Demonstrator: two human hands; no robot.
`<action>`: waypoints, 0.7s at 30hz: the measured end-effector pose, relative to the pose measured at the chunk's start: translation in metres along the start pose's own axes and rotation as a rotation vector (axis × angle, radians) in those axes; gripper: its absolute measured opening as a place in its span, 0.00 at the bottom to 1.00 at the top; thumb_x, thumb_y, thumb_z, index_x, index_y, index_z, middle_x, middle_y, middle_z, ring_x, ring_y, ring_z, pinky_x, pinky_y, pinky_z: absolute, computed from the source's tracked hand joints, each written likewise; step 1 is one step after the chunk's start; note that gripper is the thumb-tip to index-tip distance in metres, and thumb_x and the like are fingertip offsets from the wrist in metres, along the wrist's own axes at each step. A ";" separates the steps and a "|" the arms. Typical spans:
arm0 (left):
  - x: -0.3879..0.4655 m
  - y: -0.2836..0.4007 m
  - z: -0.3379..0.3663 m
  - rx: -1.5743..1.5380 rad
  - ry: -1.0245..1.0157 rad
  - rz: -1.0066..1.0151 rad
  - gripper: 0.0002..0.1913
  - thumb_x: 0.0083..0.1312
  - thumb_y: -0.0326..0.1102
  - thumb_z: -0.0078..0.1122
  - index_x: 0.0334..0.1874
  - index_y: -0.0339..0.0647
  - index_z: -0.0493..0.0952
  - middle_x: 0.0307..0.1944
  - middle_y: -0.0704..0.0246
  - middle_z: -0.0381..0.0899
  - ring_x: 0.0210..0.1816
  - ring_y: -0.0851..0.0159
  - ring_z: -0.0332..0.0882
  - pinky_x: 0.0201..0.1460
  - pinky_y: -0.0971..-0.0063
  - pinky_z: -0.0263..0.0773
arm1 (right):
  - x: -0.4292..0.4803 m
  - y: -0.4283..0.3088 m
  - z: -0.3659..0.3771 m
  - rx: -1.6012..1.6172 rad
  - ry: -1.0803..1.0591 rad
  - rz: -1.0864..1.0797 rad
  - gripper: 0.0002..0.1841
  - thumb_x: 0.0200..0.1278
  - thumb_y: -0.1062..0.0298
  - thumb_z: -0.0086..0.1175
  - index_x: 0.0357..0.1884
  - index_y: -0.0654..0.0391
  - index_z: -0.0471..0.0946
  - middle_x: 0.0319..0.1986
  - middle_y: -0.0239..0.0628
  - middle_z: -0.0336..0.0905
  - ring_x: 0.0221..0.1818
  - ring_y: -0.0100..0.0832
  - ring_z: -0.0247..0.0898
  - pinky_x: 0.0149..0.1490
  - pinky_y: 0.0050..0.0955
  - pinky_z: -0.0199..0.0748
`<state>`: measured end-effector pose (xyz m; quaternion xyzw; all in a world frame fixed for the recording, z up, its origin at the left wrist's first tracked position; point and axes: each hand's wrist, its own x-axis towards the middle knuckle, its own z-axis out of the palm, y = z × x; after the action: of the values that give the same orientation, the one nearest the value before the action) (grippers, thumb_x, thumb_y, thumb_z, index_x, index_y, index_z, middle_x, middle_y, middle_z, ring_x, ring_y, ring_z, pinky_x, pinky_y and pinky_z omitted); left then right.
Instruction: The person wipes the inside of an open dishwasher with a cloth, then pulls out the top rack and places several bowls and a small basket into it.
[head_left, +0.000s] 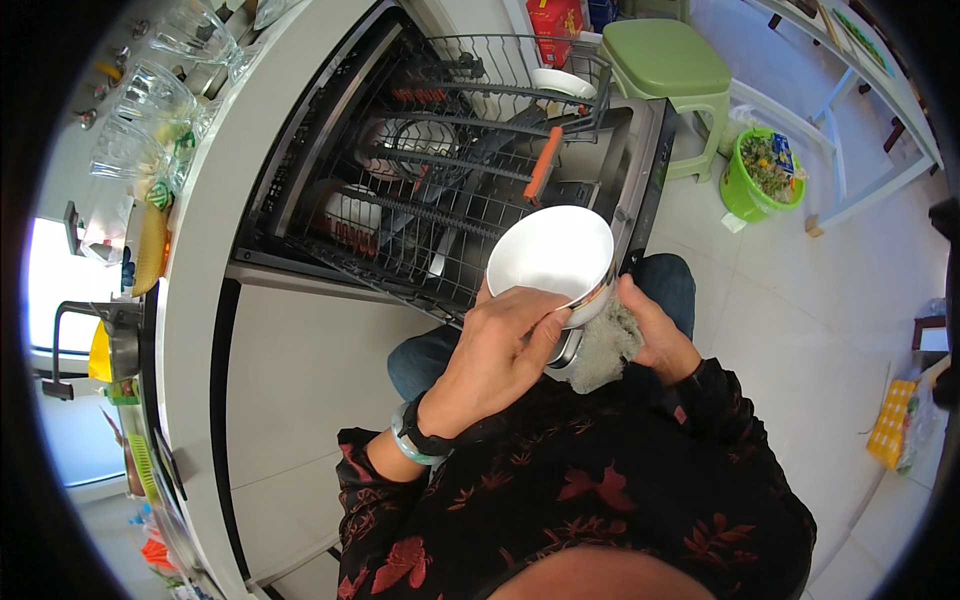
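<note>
A white bowl (551, 251) with a patterned band on its outside is tilted over the front of an open dishwasher (645, 161). My left hand (510, 341) grips its near rim, fingers and thumb closed on the edge. Bunched in my right hand (654, 326) is a grey fluffy cloth (606, 349), against the bowl's lower right side. Just beyond the bowl, a dark wire rack (450, 214) with an orange handle (544, 165) is pulled out. Bowls (352, 214) sit low among its wires, partly hidden. Another white dish (564, 84) rests near the rack's far end.
Upturned glasses (146, 90) line the counter (195, 247) at left, near a black faucet (67, 337). Beyond the dishwasher door stands a green stool (664, 60). A green bin (761, 176) full of scraps is beside a white table's legs (836, 176).
</note>
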<state>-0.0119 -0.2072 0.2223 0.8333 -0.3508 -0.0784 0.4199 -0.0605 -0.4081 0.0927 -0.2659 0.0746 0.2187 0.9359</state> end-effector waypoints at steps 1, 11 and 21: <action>0.000 0.000 0.000 -0.014 0.002 -0.022 0.08 0.70 0.30 0.59 0.46 0.35 0.83 0.36 0.57 0.85 0.41 0.50 0.83 0.66 0.56 0.64 | -0.002 0.003 -0.004 0.049 -0.035 0.003 0.36 0.78 0.42 0.45 0.76 0.58 0.58 0.68 0.45 0.66 0.69 0.41 0.67 0.69 0.43 0.70; -0.003 0.004 -0.001 0.028 -0.076 0.119 0.09 0.72 0.29 0.58 0.49 0.33 0.82 0.45 0.56 0.86 0.50 0.50 0.83 0.70 0.56 0.64 | -0.012 0.015 -0.016 0.216 -0.117 -0.002 0.33 0.78 0.43 0.45 0.74 0.56 0.62 0.64 0.43 0.72 0.63 0.42 0.72 0.66 0.44 0.74; 0.003 0.008 -0.006 -0.470 0.196 -0.114 0.13 0.79 0.36 0.53 0.51 0.31 0.80 0.37 0.74 0.82 0.39 0.77 0.73 0.46 0.80 0.69 | -0.014 0.016 -0.058 0.334 -0.255 -0.049 0.33 0.80 0.39 0.37 0.74 0.54 0.61 0.60 0.49 0.75 0.52 0.47 0.79 0.54 0.48 0.81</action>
<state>-0.0107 -0.2086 0.2325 0.7350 -0.2332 -0.1002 0.6288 -0.0817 -0.4318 0.0395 -0.0787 -0.0159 0.2123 0.9739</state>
